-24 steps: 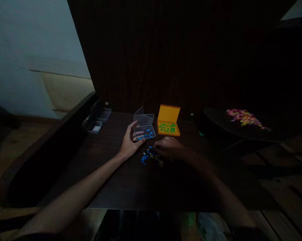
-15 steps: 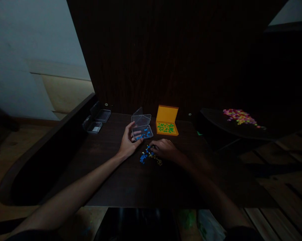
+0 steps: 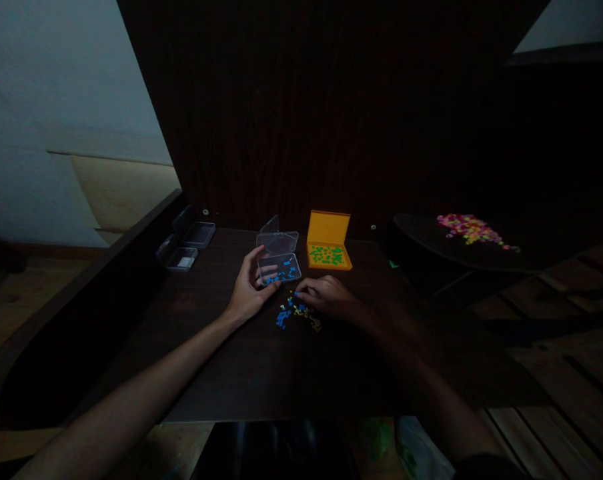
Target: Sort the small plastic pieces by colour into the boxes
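My left hand (image 3: 250,283) is wrapped round the near left side of a clear plastic box (image 3: 297,272), its lid standing up at the back. Several small blue pieces (image 3: 284,272) lie inside the box. Just right of it, my right hand (image 3: 326,295) is closed in a pinch, with a small blue piece (image 3: 297,294) at the fingertips. Below the hands, a loose pile of blue pieces (image 3: 282,317) and yellow pieces (image 3: 315,324) is spread on the dark table (image 3: 241,380). The pieces are too small to name their kind.
Behind my right hand stands an open yellow box (image 3: 329,228) with green pieces (image 3: 327,255). Two clear boxes, one nearer (image 3: 184,259) and one farther (image 3: 201,233), sit at the left edge. A heap of pink and yellow bits (image 3: 470,229) lies on a dark surface to the right.
My right hand has lifted slightly off the pile toward the clear box, and a blue piece now shows at its fingertips. My left hand keeps its hold; the whole view has shifted slightly.
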`<state>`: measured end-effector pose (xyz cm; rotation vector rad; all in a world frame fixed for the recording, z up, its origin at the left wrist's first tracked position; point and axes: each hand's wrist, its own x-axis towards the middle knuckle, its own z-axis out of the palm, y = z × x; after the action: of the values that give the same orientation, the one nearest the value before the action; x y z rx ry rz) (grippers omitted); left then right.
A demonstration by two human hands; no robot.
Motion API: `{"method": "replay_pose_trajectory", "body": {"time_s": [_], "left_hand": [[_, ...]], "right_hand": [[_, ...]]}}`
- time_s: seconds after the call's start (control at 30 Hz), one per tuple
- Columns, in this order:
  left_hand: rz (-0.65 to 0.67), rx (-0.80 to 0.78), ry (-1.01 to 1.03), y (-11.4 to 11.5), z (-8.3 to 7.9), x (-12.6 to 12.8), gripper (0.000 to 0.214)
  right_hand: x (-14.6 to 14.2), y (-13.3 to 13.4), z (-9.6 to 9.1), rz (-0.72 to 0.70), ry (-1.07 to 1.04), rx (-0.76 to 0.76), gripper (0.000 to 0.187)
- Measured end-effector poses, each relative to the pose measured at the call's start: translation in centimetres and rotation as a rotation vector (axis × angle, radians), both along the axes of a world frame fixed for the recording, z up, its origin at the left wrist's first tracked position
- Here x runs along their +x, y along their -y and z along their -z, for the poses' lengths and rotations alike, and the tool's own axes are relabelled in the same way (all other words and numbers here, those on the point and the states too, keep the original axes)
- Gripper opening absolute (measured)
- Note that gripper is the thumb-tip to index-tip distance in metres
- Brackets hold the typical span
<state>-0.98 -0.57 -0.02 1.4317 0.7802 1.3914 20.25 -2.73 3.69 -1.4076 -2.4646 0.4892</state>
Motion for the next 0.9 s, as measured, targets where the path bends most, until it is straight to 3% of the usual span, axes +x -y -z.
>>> {"method": "replay_pose_trajectory", "body": {"time_s": [0.13,0.27,0.53,0.9], "left_hand": [[0.051,-0.022,0.007,0.7,-0.6,0.1,0.080],[0.134,-0.050,0.011,1.8,-1.0,0.7,0.080],[0.257,-0.098,0.025,4.1,-1.3,1.8,0.079],[0.265,-0.085,0.038,3.7,-0.9,1.7,0.079]], "right_hand": [[0.5,-0.1,-0.5,0.087,-0.249,0.146,0.024],[-0.2,0.5,-0.9,0.157,-0.231,0.301,0.024],[-1.4,1.5,-1.8,0.014,0.024,0.319,0.022],[-0.8,1.9,-2.2,-0.043,0.015,0.227,0.032]]}}
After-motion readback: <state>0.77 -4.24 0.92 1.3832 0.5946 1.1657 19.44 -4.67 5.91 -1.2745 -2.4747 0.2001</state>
